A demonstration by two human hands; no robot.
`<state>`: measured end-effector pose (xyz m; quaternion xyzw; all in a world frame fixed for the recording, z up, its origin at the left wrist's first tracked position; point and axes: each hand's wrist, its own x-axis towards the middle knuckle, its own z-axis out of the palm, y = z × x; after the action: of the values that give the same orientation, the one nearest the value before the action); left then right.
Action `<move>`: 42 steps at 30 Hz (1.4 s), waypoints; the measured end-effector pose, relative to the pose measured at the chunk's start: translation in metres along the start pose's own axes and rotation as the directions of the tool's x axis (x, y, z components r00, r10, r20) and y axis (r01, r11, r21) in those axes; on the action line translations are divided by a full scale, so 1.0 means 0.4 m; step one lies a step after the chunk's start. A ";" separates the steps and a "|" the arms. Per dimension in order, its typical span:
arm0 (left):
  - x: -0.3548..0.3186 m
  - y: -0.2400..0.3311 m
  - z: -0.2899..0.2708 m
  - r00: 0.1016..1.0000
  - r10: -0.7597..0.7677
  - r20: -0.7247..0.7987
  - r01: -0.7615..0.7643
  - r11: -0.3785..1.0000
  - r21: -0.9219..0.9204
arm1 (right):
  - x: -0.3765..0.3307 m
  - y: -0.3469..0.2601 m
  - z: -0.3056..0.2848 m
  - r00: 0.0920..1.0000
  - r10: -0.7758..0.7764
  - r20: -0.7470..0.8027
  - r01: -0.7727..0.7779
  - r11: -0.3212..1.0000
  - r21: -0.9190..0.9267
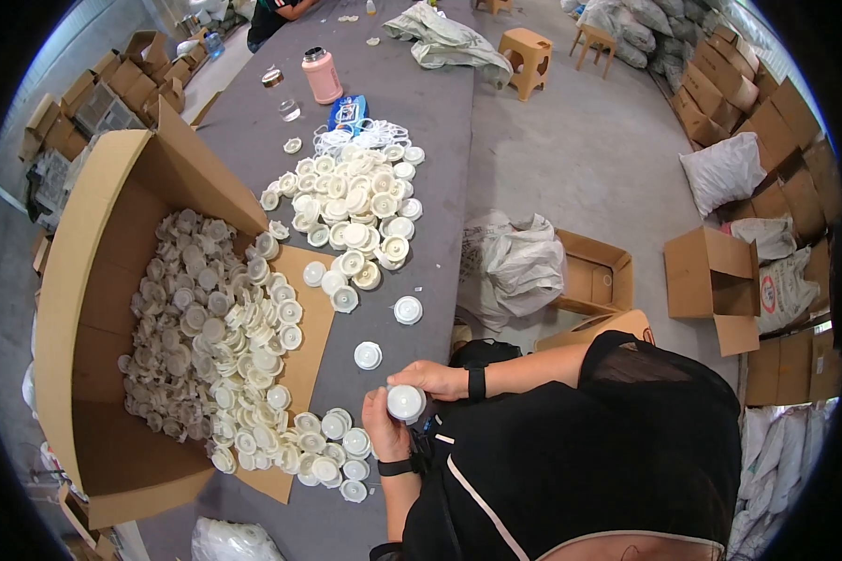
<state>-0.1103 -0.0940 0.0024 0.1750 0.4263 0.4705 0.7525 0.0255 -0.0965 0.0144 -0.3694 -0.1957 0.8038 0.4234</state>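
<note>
My left hand [384, 421] and my right hand [425, 377] meet at the table's near edge, fingers closed around one round white plastic cap [406, 403]. Its smooth white face points up. Two similar loose caps, one at the far side [408, 309] and one closer [368, 355], lie on the grey table just beyond my hands. By my left hand is a small cluster of caps [355, 443]. A tipped cardboard box [94, 309] on the left spills a large heap of translucent and white caps [206, 318]. Another pile of cream-white caps [355, 201] lies farther up the table.
Beyond the pile are white cords [374, 134], a blue packet [348, 112], a clear bottle [281, 93] and a pink bottle [323, 77]. A stool [526, 61] and open cartons [597, 271] stand on the floor at right. Another person [276, 17] is at the far end.
</note>
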 end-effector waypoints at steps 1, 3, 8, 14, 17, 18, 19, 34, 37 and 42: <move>0.000 -0.004 0.002 1.000 -0.004 -0.019 0.007 0.993 0.117 | -0.004 0.000 -0.007 0.999 0.035 0.014 -0.033 0.995 -0.098; 0.006 -0.022 -0.003 0.998 0.001 -0.061 0.006 0.993 0.115 | -0.004 -0.002 -0.017 0.997 0.077 0.027 -0.070 0.979 -0.194; 0.057 -0.058 -0.028 0.996 0.010 -0.094 0.011 0.973 0.228 | 0.057 0.046 -0.110 0.980 0.199 0.014 -0.188 0.944 -0.272; 0.174 -0.086 -0.105 0.908 0.408 0.094 -0.309 0.502 0.808 | 0.131 -0.026 -0.165 0.963 -0.064 -0.262 0.022 0.987 -0.161; 0.223 -0.074 -0.080 0.791 0.495 0.359 -0.435 0.043 0.899 | 0.159 -0.084 -0.182 0.896 -0.220 -0.386 0.185 0.974 -0.128; 0.236 -0.067 -0.065 0.804 0.466 0.369 -0.390 -0.056 0.919 | 0.162 -0.095 -0.191 0.883 -0.217 -0.416 0.170 0.974 -0.149; 0.243 -0.062 -0.059 0.818 0.436 0.374 -0.342 -0.155 0.927 | 0.165 -0.089 -0.199 0.883 -0.216 -0.416 0.168 0.974 -0.149; 0.131 -0.019 -0.158 0.850 0.499 0.167 -0.325 0.247 0.913 | 0.178 0.049 -0.202 0.946 0.123 -0.300 -0.176 0.972 -0.157; 0.093 0.049 -0.226 0.780 0.624 0.059 -0.279 0.262 0.924 | 0.163 0.054 -0.211 0.929 0.140 -0.344 -0.194 0.973 -0.128; 0.049 0.129 -0.299 0.726 0.650 -0.222 -0.251 0.552 0.796 | 0.149 0.102 -0.209 0.929 0.250 -0.273 -0.271 0.962 -0.040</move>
<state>-0.2316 -0.0680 -0.0416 0.4352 0.6889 0.4758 0.3311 0.0451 -0.0702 -0.0913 -0.5123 -0.1174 0.7880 0.3206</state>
